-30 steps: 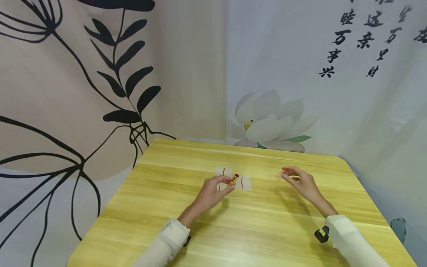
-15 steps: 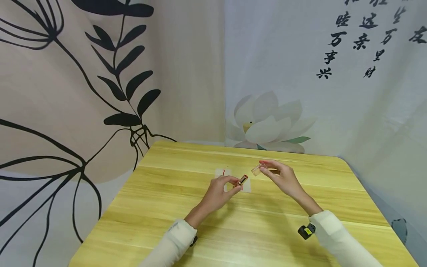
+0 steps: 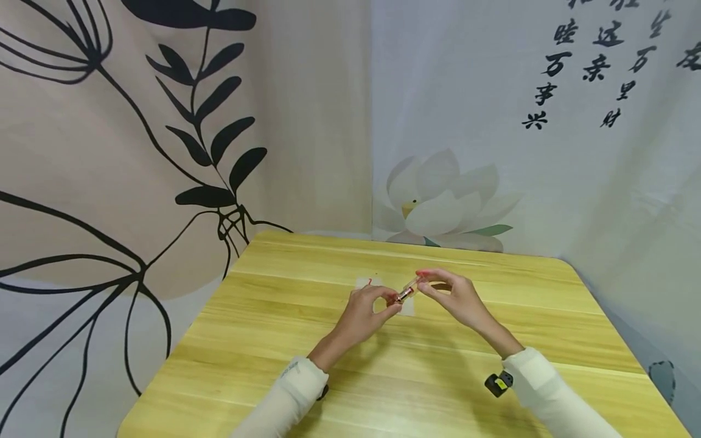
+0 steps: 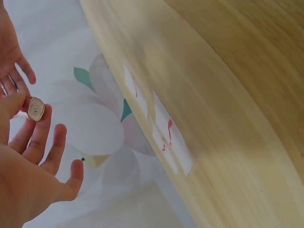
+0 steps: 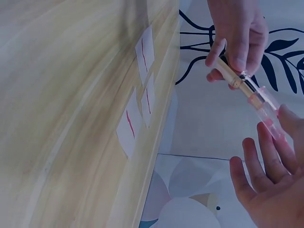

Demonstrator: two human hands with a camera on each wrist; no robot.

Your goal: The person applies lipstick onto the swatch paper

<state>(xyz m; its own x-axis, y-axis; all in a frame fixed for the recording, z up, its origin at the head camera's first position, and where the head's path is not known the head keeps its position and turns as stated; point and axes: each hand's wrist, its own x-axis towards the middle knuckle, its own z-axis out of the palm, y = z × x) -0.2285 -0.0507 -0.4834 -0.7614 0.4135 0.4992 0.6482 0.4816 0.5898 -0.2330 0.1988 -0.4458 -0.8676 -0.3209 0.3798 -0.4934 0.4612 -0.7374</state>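
My left hand (image 3: 358, 315) pinches a gold lipstick (image 5: 229, 74) by its base between thumb and fingers, tilted above the table. The flat end of its base (image 4: 35, 109) faces the left wrist camera. From the other side, my right hand (image 3: 457, 297) pinches a clear cap (image 5: 269, 111) with a pink tint. In the right wrist view the cap's mouth lies around the lipstick's upper end, and both stand in one line. How far the cap is pushed on I cannot tell. The right hand's other fingers are spread.
Below the hands, three white paper strips lie on the wooden table (image 3: 263, 340), each with a red mark; one strip (image 5: 128, 126) is nearest the right wrist camera. Behind the table's far edge hangs a printed curtain (image 3: 317, 121).
My right hand has moved left with the clear cap, from well apart to the lipstick's tip. My left hand has shifted slightly right and tilted the lipstick toward the cap.
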